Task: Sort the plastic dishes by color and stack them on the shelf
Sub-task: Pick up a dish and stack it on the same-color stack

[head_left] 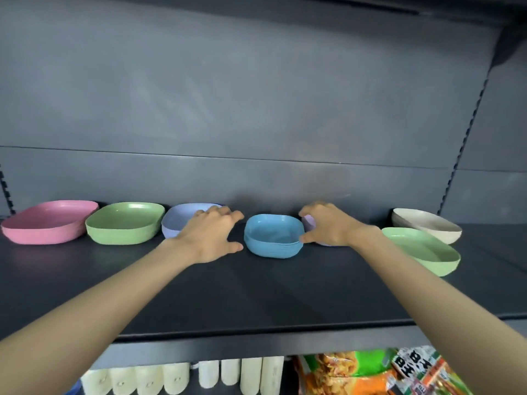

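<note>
On the dark shelf (pixel 256 295) stand stacks of plastic dishes: pink (pixel 48 222) at far left, then green (pixel 124 223), then lavender (pixel 178 220). A blue stack (pixel 272 236) sits in the middle. My left hand (pixel 212 233) hovers just left of the blue stack, fingers spread, partly covering the lavender stack. My right hand (pixel 330 225) is just right of the blue stack, thumb at its rim, fingers loosely curved over a lavender dish (pixel 309 223) that is mostly hidden. A loose green dish (pixel 422 250) and cream dishes (pixel 426 225) lie at the right.
The shelf's grey back panel (pixel 256 109) rises behind the dishes, with a slotted upright (pixel 467 132) at right. Below the shelf edge are pale bottles (pixel 182 377) and snack packets (pixel 370 372).
</note>
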